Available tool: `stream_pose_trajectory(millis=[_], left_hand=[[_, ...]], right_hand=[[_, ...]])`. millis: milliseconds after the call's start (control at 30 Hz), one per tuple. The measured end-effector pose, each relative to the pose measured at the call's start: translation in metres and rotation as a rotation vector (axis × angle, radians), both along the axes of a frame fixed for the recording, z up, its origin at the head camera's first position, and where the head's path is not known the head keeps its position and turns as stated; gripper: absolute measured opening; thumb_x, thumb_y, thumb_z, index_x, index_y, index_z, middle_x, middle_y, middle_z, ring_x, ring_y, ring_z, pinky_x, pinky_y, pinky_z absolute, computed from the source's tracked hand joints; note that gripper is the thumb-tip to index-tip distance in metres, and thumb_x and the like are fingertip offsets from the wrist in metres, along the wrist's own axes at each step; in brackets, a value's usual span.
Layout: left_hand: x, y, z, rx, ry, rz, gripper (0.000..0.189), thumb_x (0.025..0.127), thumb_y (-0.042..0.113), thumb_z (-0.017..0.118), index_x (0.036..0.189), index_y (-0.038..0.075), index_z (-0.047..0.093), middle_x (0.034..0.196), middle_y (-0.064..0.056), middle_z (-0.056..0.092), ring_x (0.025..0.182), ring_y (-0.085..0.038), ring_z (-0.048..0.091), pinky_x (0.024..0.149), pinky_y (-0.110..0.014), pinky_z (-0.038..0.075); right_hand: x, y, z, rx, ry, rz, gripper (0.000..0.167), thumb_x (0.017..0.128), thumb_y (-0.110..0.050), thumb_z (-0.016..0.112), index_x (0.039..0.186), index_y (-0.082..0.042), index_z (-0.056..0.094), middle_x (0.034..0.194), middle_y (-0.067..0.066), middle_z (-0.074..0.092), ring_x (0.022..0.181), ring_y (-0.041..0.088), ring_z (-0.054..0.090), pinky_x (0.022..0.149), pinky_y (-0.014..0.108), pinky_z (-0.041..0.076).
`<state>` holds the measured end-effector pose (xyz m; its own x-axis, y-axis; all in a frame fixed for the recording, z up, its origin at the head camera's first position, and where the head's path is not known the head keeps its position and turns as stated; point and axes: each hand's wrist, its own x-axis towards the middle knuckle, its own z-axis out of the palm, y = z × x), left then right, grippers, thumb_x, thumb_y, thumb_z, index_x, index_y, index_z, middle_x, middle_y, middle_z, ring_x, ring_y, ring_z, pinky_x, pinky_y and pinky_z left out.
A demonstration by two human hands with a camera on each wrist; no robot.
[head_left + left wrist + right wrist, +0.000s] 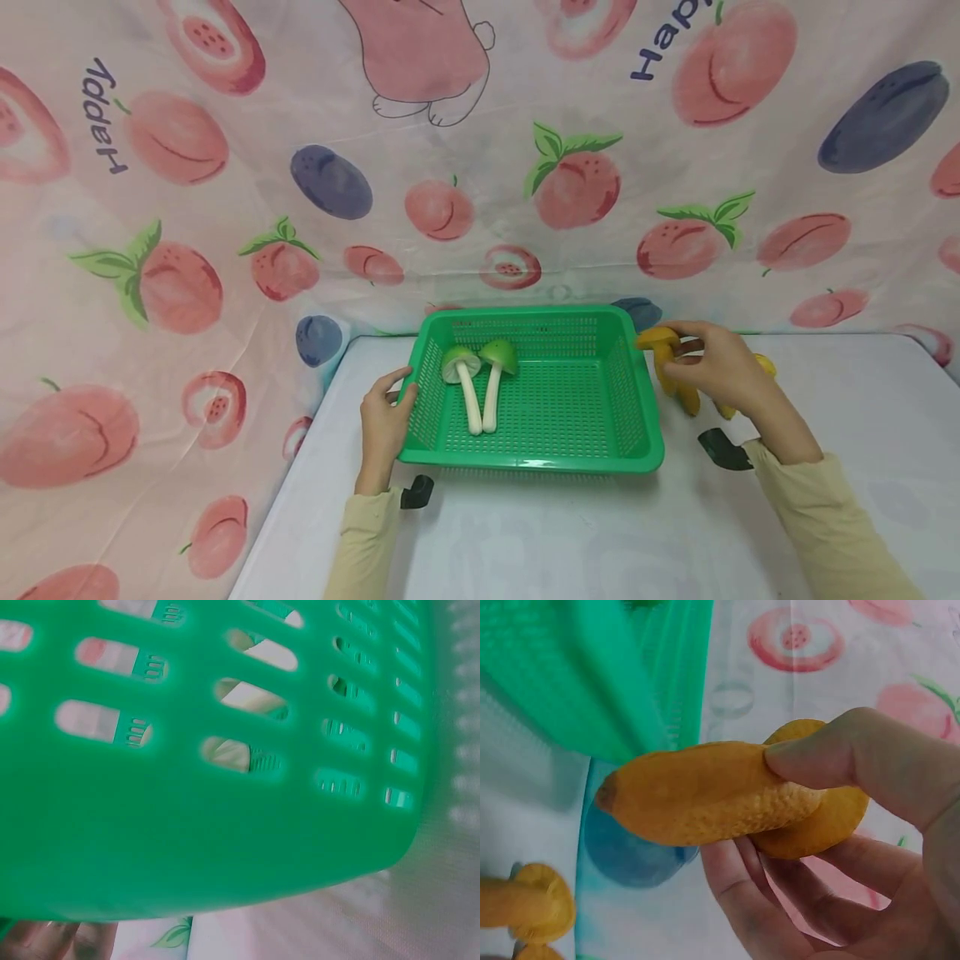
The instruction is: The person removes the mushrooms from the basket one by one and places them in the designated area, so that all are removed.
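Observation:
My right hand [716, 367] holds a yellow toy mushroom [658, 338] just outside the basket's right rim. In the right wrist view the thumb lies on the mushroom's thick stem [697, 795], with the fingers beneath it and the cap. The left hand [385, 421] grips the left rim of a green plastic basket [531, 463]; the left wrist view shows its fingertips [52, 941] by the rim. Inside the basket, at the left, two mushrooms with green caps [498, 357] and white stems [470, 404] lie side by side.
More yellow mushrooms [544, 904] lie on the white table [555, 542] right of the basket, one partly hidden behind my right wrist [766, 364]. A fruit-printed cloth [480, 150] hangs behind the table. Black wrist-camera mounts [417, 492] stick out near both cuffs.

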<state>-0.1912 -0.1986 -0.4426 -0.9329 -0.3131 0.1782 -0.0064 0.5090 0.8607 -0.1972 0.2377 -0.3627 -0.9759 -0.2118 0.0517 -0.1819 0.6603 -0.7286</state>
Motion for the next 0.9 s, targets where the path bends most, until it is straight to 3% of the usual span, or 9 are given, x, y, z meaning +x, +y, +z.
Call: stream_pose_trajectory(millis=[233,900], left_hand=[[0.001,0.0,0.001,0.001,0.007,-0.015,0.032,0.096,0.013,0.065,0.128,0.01,0.067,0.129,-0.017,0.063,0.098,-0.033,0.07,0.063,-0.028,0.051],[0.0,-0.001,0.0,0.015,0.016,-0.023,0.031,0.096,0.014,0.066,0.127,0.011,0.068,0.131,-0.016,0.062,0.098,-0.032,0.07,0.062,-0.027,0.05]], right_hand=[[-0.001,0.021,-0.013,0.047,-0.036,-0.052,0.063,0.091,-0.018,0.069,0.14,0.013,0.045,0.126,0.034,0.057,0.112,0.048,0.057,0.085,0.054,0.054],[-0.001,0.082,-0.041,0.127,-0.099,-0.161,0.073,0.093,-0.028,0.068,0.143,0.015,0.037,0.13,0.04,0.049,0.118,0.057,0.047,0.086,0.06,0.051]])
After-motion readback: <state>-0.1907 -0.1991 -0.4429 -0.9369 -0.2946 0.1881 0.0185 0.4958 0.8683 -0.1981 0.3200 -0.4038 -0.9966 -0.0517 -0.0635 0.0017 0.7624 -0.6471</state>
